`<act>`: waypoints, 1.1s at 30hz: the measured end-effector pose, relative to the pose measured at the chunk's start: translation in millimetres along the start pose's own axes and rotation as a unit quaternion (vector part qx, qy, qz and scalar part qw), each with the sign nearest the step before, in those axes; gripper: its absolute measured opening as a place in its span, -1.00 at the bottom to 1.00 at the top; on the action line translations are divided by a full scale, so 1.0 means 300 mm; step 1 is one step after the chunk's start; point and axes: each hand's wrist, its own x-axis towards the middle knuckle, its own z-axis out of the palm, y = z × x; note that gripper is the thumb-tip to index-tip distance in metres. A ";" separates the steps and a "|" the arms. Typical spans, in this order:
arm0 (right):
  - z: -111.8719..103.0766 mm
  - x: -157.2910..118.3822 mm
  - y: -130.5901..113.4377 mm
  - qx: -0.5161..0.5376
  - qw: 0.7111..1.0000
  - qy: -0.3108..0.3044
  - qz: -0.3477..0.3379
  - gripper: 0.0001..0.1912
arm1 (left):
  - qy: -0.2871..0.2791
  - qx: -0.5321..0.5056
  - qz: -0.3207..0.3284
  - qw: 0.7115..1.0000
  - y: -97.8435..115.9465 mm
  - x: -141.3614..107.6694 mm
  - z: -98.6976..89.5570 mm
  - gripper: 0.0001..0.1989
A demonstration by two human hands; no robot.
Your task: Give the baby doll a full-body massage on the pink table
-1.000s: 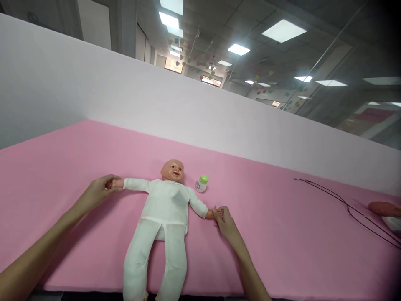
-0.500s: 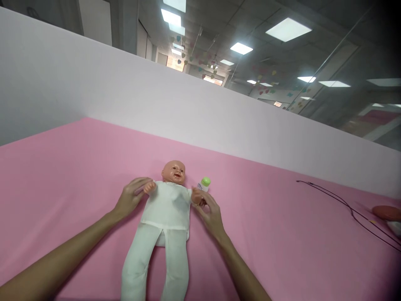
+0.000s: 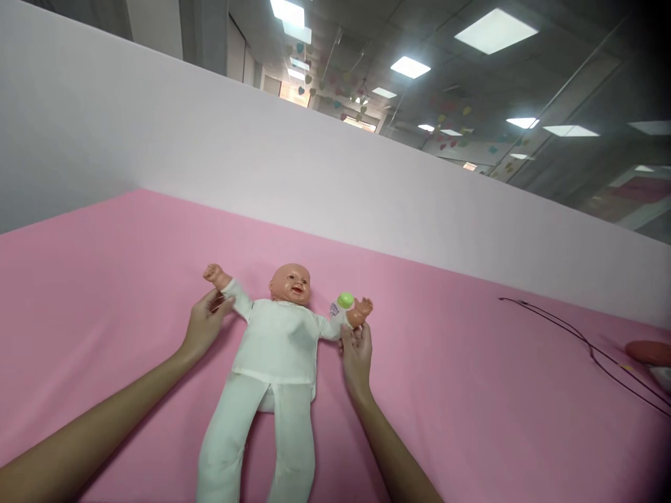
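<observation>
Your left grip (image 3: 206, 325): clamped on doll's (image 3: 277, 342) left-side sleeve | your right grip (image 3: 357, 355): clamped on right-side sleeve, near green-lidded jar (image 3: 344, 300) | doll: face-up, pink bench (image 3: 451, 391)

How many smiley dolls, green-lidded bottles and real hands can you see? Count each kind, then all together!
Smiley doll: 1
Green-lidded bottle: 1
Real hands, left hand and right hand: 2
Total: 4

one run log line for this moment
doll: face up on pink surface | left hand: gripping arm | right hand: gripping other arm | green-capped bottle: beside doll
</observation>
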 end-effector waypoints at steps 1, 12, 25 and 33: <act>-0.001 0.002 0.005 0.037 0.998 0.006 0.047 -0.57 | 0.016 -0.022 -0.040 0.999 -0.003 0.004 -0.004 -0.56; -0.009 -0.017 0.017 -0.067 0.957 -0.183 -0.213 -0.68 | -0.139 0.137 0.302 0.933 0.024 -0.039 -0.007 -0.68; 0.024 -0.014 0.046 0.012 0.998 -0.039 -0.056 -0.79 | -0.027 -0.016 0.039 0.999 0.037 -0.042 0.033 -0.72; 0.013 -0.015 0.032 0.045 0.994 -0.085 -0.053 -0.72 | -0.017 -0.020 0.026 0.999 0.032 -0.043 0.015 -0.68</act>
